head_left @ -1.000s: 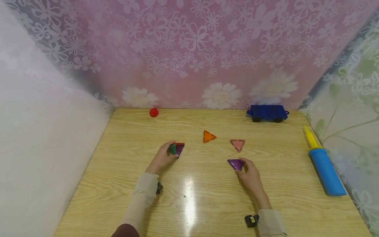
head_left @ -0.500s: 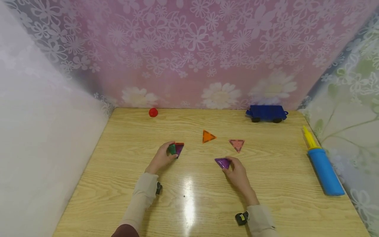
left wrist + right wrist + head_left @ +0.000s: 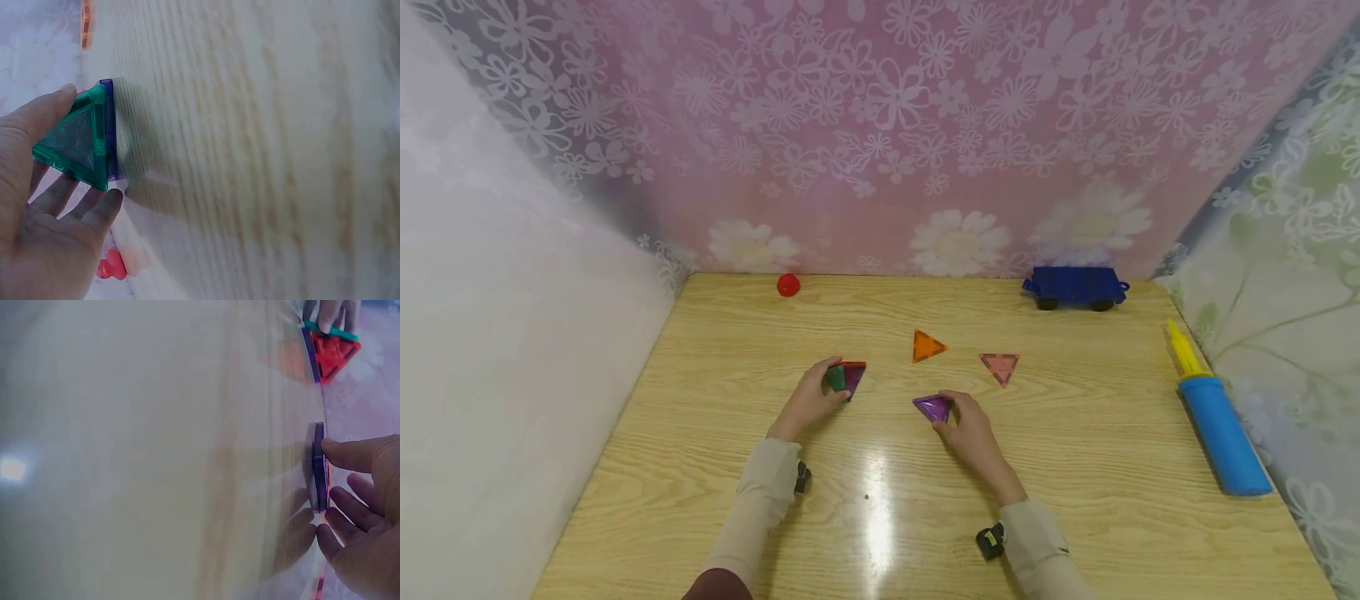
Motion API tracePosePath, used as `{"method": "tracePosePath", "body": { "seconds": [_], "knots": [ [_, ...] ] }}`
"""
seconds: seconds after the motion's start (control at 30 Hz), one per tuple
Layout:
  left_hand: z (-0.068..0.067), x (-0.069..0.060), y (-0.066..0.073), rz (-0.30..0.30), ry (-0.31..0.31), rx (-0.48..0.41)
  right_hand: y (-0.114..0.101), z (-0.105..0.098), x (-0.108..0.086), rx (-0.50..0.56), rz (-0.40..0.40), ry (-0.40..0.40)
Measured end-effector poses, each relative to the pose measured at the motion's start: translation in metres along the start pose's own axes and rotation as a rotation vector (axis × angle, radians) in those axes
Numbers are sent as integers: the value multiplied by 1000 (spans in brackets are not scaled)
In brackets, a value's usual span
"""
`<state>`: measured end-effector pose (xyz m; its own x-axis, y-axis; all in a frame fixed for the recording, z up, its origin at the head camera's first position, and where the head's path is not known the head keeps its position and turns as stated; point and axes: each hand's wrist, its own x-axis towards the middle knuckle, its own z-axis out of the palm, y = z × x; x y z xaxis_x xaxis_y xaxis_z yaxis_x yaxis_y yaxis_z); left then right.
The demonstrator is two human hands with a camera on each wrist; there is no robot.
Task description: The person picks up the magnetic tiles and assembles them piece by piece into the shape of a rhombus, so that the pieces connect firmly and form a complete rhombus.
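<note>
My left hand [image 3: 809, 400] grips a small group of joined triangular tiles: a green tile [image 3: 99, 137] and a red tile [image 3: 332, 355] stand up from a purple tile [image 3: 111, 131] flat on the table. In the left wrist view the thumb lies at the top of the green tile and the fingers below it. A separate purple triangle [image 3: 933, 407] is pinched at its edges by my right hand [image 3: 976, 437], low over or on the table; which one I cannot tell. It is to the right of the joined tiles, apart from them.
An orange triangle [image 3: 928, 346] and a pink triangle [image 3: 1001, 367] lie behind the right hand. Along the back edge are a red piece [image 3: 788, 285] and a blue wheeled wagon [image 3: 1077, 287]. A blue and yellow pump [image 3: 1225, 433] lies at the right.
My right hand has moved left with the purple triangle, closer to the joined tiles. The left hand and its tiles have stayed in place.
</note>
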<state>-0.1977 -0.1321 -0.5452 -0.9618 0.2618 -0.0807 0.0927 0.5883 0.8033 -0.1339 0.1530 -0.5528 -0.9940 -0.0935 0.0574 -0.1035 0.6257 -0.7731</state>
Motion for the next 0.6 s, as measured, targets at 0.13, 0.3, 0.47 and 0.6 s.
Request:
{"method": "tracePosePath", "body": {
  "seconds": [0.13,0.3,0.47,0.6],
  "knots": [
    [0,0,0,0,-2,-8,-5,7,5,5,-23,-31],
    [0,0,0,6,0,-4,-10,16,11,-34,-63,-57],
    [0,0,1,7,0,3,-17,21,14,-48,-78,-88],
    [-1,0,2,3,0,5,-18,22,15,-56,-86,-89]
  ]
}}
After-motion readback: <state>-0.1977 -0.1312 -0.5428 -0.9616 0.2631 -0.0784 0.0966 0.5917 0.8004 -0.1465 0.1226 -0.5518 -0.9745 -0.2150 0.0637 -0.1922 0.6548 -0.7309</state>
